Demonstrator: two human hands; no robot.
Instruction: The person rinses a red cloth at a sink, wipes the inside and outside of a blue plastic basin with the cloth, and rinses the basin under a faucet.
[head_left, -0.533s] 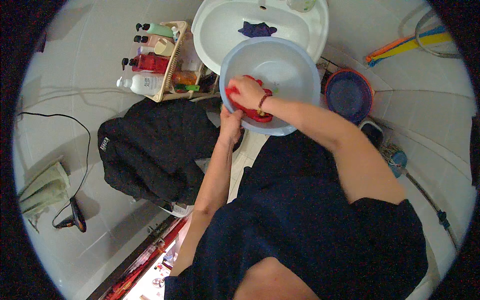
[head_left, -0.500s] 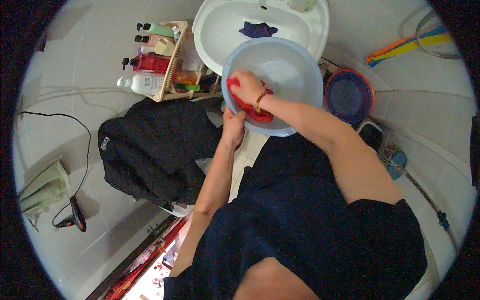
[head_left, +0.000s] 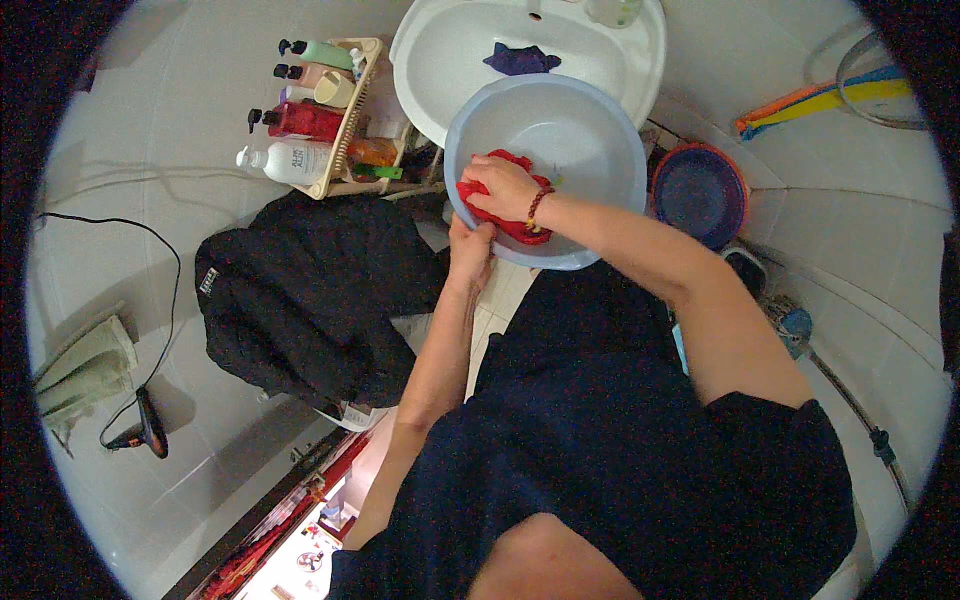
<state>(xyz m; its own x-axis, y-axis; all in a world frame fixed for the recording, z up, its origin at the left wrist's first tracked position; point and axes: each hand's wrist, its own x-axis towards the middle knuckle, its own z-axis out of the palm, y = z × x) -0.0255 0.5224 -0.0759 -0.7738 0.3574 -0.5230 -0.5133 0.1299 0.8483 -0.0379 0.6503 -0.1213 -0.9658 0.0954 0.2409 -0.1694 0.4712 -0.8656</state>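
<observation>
A light blue plastic basin [head_left: 600,140] is held tilted in front of me, its far side over the sink. My left hand [head_left: 470,248] grips the near-left rim, thumb up by the edge. Inside the basin, my right hand [head_left: 503,187], with a beaded bracelet at the wrist, clutches a red cloth [head_left: 520,232] against the left wall. The cloth is bunched, with folds showing on both sides of the fingers, and part of it lies hidden under the palm.
Behind the basin is a white sink [head_left: 430,65] with a dark purple cloth [head_left: 521,60] in it. A cream rack [head_left: 345,130] of pump bottles stands left, above a black padded jacket [head_left: 310,290]. A dark blue tub [head_left: 697,197] sits right. A hair dryer [head_left: 150,425] hangs at far left.
My right hand has shifted slightly right and nearer along the basin wall, and more red cloth shows beyond its knuckles. The left hand keeps its hold on the rim.
</observation>
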